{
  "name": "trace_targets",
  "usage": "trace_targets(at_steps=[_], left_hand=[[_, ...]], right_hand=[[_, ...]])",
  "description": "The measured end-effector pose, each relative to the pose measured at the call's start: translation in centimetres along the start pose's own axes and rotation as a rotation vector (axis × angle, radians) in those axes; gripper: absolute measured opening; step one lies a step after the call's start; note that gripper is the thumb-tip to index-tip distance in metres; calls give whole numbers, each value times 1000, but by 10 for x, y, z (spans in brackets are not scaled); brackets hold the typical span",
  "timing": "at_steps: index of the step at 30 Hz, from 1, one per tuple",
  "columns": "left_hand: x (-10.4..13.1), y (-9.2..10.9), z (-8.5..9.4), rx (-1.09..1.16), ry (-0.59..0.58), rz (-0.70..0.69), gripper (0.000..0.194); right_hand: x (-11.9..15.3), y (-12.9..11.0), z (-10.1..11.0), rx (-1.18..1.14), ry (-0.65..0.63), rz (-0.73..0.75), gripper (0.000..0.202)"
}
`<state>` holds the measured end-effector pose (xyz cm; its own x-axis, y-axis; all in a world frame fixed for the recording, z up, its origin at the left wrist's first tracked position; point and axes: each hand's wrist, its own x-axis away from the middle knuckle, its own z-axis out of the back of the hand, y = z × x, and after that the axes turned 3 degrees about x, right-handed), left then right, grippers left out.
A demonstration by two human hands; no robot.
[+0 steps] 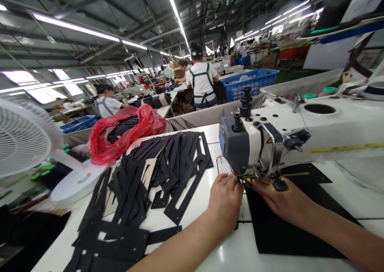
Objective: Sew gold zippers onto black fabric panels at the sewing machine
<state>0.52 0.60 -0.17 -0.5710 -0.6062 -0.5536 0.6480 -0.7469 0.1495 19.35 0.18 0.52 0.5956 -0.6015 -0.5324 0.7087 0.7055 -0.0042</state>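
Note:
A white and grey sewing machine (252, 140) stands in front of me on the right. Close to its presser foot, my left hand (226, 200) is closed, thumb and fingers drawn together; what they pinch is hidden. My right hand (280, 200) lies on a large black flat panel (294, 228), with fingers stretched toward the needle area. Machine parts partly cover those fingers. A smaller black piece with a slot (315, 174) lies behind the right hand. Left of the machine, many black slotted strips (177, 172) are spread in overlapping rows.
A red plastic bag (129, 136) holding dark pieces sits at the table's back left. Beside it stands a white fan (72, 180). Beyond the table are a blue crate (252, 82) and a person in a white shirt (201, 82); other people sit at machines farther off.

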Motion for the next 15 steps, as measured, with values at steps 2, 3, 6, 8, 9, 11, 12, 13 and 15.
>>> trace_targets(at_steps=[2, 3, 6, 8, 9, 11, 12, 13, 15], left_hand=[[0, 0, -1, 20, 25, 10, 10], [0, -1, -1, 31, 37, 15, 11], [-1, -1, -1, 59, 69, 27, 13], [-1, 0, 0, 57, 81, 24, 15], [-1, 1, 0, 50, 80, 19, 16], [0, 2, 1, 36, 67, 9, 16], [0, 2, 1, 31, 64, 6, 16], [1, 2, 1, 29, 63, 2, 16], [2, 2, 1, 35, 71, 3, 14]], right_hand=[[-1, 0, 0, -15, 10, -9, 25], [-2, 0, -1, -23, 16, -16, 25], [-2, -1, -1, -39, 21, -48, 25], [-2, -2, -1, -46, 18, -62, 25], [-1, -3, -1, -48, 22, -65, 26], [0, -4, -1, -46, 35, -69, 26], [1, -5, -1, -45, 41, -73, 26], [1, -5, -1, -46, 42, -78, 25], [2, -6, -1, -61, 29, -92, 24]])
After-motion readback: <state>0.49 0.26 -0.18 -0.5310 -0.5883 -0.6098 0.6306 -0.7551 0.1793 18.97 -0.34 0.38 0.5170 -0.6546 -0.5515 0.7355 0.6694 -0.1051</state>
